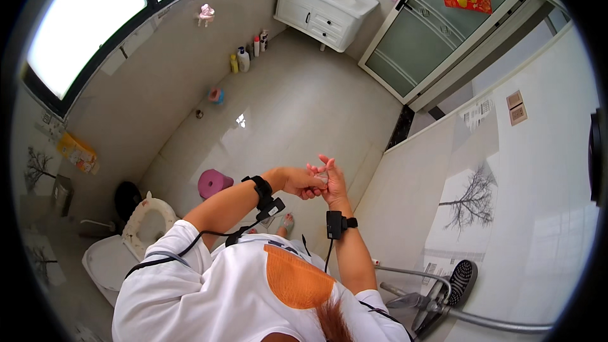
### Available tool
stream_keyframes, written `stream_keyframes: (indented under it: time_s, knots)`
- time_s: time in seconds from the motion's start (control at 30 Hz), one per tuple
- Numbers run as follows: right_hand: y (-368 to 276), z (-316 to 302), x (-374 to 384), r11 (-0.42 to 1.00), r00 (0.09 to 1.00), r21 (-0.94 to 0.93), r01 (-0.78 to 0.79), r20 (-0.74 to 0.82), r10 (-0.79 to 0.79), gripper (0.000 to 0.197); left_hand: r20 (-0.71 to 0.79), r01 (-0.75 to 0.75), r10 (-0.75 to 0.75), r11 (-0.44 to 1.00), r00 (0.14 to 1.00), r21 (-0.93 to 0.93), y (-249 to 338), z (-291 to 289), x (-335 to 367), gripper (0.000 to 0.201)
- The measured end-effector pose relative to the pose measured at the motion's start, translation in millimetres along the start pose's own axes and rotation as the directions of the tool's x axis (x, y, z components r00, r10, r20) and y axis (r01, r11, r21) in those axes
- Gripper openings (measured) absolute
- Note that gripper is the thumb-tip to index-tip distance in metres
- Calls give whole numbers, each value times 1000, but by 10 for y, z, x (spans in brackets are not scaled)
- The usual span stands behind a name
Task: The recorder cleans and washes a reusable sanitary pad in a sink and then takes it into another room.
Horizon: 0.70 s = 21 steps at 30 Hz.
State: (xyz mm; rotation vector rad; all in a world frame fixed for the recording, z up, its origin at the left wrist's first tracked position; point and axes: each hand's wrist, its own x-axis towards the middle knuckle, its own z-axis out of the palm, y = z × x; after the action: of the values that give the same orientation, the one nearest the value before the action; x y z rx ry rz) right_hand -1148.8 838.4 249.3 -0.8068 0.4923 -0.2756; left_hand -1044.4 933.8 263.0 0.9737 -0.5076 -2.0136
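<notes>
In front of my chest both hands meet above the pale floor. My left hand (303, 182) is closed, its fingers curled against the palm side of my right hand (335, 183). Several fingers of my right hand stretch up and apart. A small pale, whitish or clear thing (322, 177) shows between the two hands, too small to name. Each wrist carries a black strap with a small dark box, and cables run from these along my arms.
A pink round stool (215, 183) stands left of my hands, near a toilet with a padded seat (134, 228). Bottles (244, 59) line the left wall. A white vanity (320, 16) and a glass door (437, 31) stand far off. At right are a metal rail (494, 323) and dark shoe (462, 282).
</notes>
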Motion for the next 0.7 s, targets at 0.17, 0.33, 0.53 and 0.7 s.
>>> stream_keyframes:
  time_s: [0.17, 0.33, 0.53, 0.7]
  knots:
    - [-16, -346, 232, 986, 995, 166, -23, -96, 40, 51, 36, 26, -26, 1000, 999, 6, -22, -127, 343, 24]
    - [-88, -500, 357, 983, 972, -28, -179, -159, 173, 49, -162, 146, -69, 838, 984, 527, 45, -172, 605, 26]
    - [-113, -702, 547, 974, 957, -119, -194, -241, 162, 48, -108, -33, 270, 469, 957, 882, -17, -269, 914, 28]
    - [-88, -806, 706, 974, 940, -119, -193, -307, 149, 47, -54, 22, 385, 87, 921, 996, 63, -265, 978, 27]
